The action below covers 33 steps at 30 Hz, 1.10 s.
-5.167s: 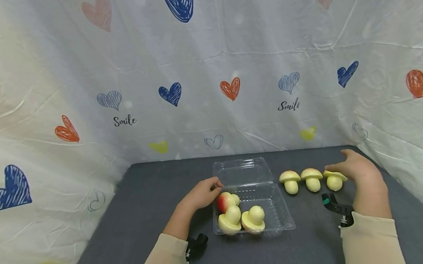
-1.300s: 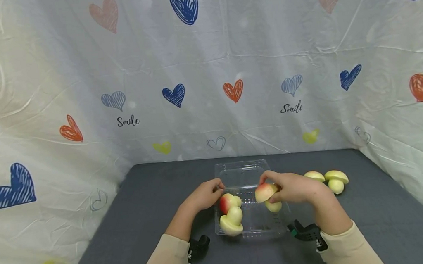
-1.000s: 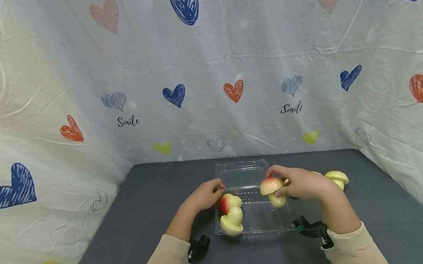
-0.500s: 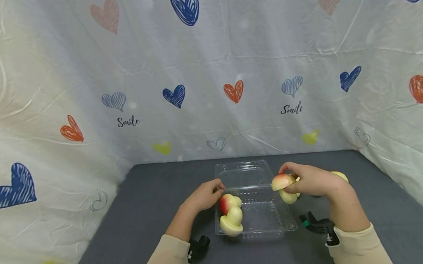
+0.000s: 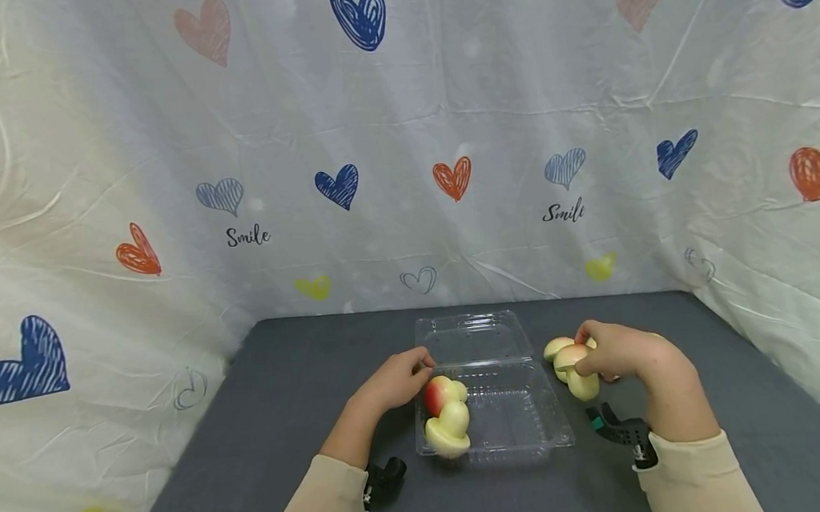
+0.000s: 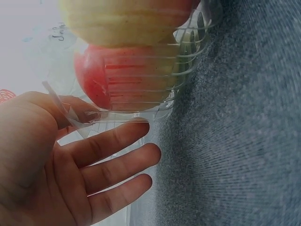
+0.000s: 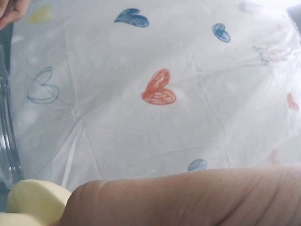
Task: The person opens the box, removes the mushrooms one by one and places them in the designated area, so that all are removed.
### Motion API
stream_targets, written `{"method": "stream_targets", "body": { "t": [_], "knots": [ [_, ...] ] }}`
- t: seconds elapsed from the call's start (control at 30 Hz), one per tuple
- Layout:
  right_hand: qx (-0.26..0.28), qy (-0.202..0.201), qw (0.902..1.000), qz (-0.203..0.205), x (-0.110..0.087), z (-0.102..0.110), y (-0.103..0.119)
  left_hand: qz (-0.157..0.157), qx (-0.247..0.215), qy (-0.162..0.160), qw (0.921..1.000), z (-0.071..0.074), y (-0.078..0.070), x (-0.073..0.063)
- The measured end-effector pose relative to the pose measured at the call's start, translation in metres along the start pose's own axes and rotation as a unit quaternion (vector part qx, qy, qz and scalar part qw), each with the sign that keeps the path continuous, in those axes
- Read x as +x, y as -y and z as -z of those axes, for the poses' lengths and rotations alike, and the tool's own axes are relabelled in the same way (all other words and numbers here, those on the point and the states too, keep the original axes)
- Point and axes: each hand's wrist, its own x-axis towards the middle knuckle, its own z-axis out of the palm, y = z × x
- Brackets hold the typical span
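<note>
- Two mushrooms lie in the clear plastic box (image 5: 516,408), both along its left wall.
- The far mushroom (image 5: 441,396), with a red cap, lies on its side near the box's far left corner, stem pointing right.
- The near mushroom (image 5: 447,434) sits in the near left corner, its pale cap toward the near edge and its stem toward the far side, close against the first.
- The lid (image 5: 473,339) is hinged to the box's far edge and folded back toward the far edge of the desk (image 5: 303,369).
- The left hand (image 5: 398,379) pinches the box's left rim near the far corner; the left wrist view shows its other three fingers stretched out beside the wall.
- The right hand (image 5: 623,350) grips one mushroom (image 5: 570,360), cap up, between thumb and fingers, outside the box and just right of its right wall.
- Another mushroom (image 5: 555,347) is partly hidden behind that one, between it and the box; whether the two touch cannot be told.
- Further pale yellow bits show behind the right hand, mostly covered by it.
- Behind the desk's far edge hangs a white sheet (image 5: 397,88) printed with hearts.
</note>
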Motion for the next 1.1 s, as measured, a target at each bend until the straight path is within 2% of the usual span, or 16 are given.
{"method": "stream_targets", "body": {
  "t": [0.2,0.37,0.53,1.1],
  "knots": [
    [-0.003,0.010,0.9992,-0.038,0.004,-0.004,-0.006,0.001,0.001,0.000,1.0000,-0.001,0.000,0.000],
    [-0.014,0.008,0.9984,-0.054,0.007,-0.008,-0.011,-0.002,-0.003,0.001,1.0000,-0.001,0.000,0.000],
    [-0.016,0.016,0.9981,-0.058,0.009,-0.010,-0.010,-0.004,-0.002,0.000,1.0000,0.000,0.001,0.001],
    [-0.076,0.036,0.9945,-0.063,0.020,-0.022,-0.012,0.002,0.004,-0.004,1.0000,0.002,0.000,0.001]
  ]
}}
